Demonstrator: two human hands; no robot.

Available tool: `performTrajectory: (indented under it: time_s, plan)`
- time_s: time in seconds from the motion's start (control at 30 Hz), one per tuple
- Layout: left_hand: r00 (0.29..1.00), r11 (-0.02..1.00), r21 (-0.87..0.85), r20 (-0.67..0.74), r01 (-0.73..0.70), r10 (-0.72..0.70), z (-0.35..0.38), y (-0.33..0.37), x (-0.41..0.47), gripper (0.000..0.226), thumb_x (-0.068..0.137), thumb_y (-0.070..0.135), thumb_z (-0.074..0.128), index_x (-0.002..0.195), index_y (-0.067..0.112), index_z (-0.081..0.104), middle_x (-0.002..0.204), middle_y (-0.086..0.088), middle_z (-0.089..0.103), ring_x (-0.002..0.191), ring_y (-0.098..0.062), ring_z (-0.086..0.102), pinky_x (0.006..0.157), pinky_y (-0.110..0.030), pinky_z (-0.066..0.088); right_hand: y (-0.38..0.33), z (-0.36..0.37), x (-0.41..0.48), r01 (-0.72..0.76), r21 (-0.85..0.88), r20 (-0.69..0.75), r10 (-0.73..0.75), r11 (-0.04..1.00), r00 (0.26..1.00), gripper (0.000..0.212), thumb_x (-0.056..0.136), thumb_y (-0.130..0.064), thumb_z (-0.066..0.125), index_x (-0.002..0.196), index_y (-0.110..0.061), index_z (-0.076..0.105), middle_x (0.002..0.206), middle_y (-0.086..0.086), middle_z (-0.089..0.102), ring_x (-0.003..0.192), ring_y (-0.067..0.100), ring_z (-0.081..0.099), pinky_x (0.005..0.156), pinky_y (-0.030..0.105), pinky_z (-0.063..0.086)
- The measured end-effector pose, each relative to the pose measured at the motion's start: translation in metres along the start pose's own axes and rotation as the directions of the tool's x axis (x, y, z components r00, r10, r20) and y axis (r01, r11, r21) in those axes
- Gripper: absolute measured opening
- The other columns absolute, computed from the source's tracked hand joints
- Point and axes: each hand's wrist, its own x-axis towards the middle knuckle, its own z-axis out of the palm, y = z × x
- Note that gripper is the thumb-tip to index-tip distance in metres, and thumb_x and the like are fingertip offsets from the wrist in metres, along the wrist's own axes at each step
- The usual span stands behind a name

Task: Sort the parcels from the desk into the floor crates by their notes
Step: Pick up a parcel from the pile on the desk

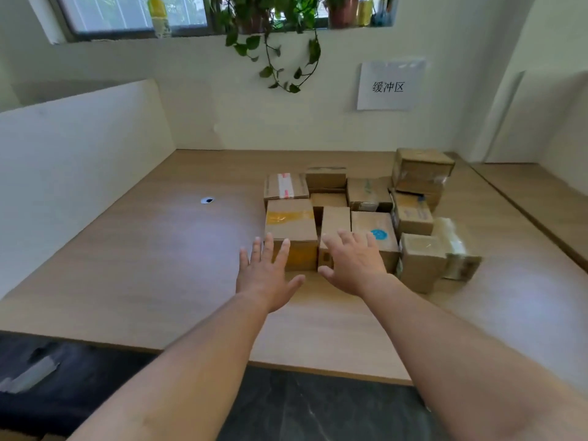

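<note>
Several brown cardboard parcels stand packed together on the wooden desk (pixel 159 265), right of its middle. The nearest is a box with yellow tape (pixel 290 222) across its top. Beside it stand a narrow box (pixel 335 221) and a box with a blue round sticker (pixel 375 229). My left hand (pixel 267 275) is stretched out with straight spread fingers in front of the yellow-taped box, fingertips at its near face. My right hand (pixel 353 262) is spread over the near end of the narrow box and holds nothing. No floor crate is in view.
A white partition (pixel 79 167) borders the desk on the left. On the back wall hangs a paper sign (pixel 390 85) beneath a trailing plant (pixel 280 43). A small white and dark object (pixel 207 200) lies on the desk's left part. Dark floor (pixel 302 409) runs under the near edge.
</note>
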Motion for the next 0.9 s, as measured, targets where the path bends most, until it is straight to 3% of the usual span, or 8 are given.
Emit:
performTrajectory:
  time_s: [0.43, 0.53, 0.9]
  plan:
    - [0.995, 0.995, -0.002, -0.002, -0.102, 0.102, 0.005, 0.038, 0.098, 0.081, 0.095, 0.065, 0.029, 0.153, 0.026, -0.012, 0.16, -0.011, -0.019, 0.147, -0.03, -0.018, 0.119, -0.051, -0.007, 0.064, 0.024, 0.056, -0.117, 0.008, 0.065, 0.116, 0.993, 0.991, 0.068, 0.093, -0.05, 0.051, 0.15, -0.028, 0.022, 0.155, 0.01, 0.027, 0.144, 0.029, 0.022, 0.117, 0.052, 0.013]
    - [0.993, 0.993, -0.028, -0.019, -0.113, 0.113, 0.001, 0.036, 0.126, 0.081, 0.095, 0.064, 0.03, 0.153, 0.026, -0.012, 0.16, -0.01, -0.019, 0.147, -0.03, -0.017, 0.119, -0.05, -0.007, 0.075, 0.021, 0.082, -0.131, 0.018, 0.059, 0.129, 0.991, 0.99, 0.071, 0.092, -0.051, 0.052, 0.152, -0.027, 0.021, 0.156, 0.01, 0.026, 0.145, 0.028, 0.023, 0.118, 0.049, 0.017]
    - [0.996, 0.997, -0.071, 0.088, 0.038, -0.032, 0.022, -0.028, 0.216, 0.083, 0.095, 0.063, 0.034, 0.153, 0.028, -0.012, 0.16, -0.012, -0.018, 0.148, -0.03, -0.012, 0.119, -0.048, 0.001, 0.052, 0.055, 0.185, -0.118, 0.232, 0.202, 0.07, 0.965, 0.977, 0.083, 0.092, -0.039, 0.06, 0.155, -0.021, 0.008, 0.158, 0.008, 0.022, 0.145, 0.024, 0.022, 0.114, 0.04, 0.028]
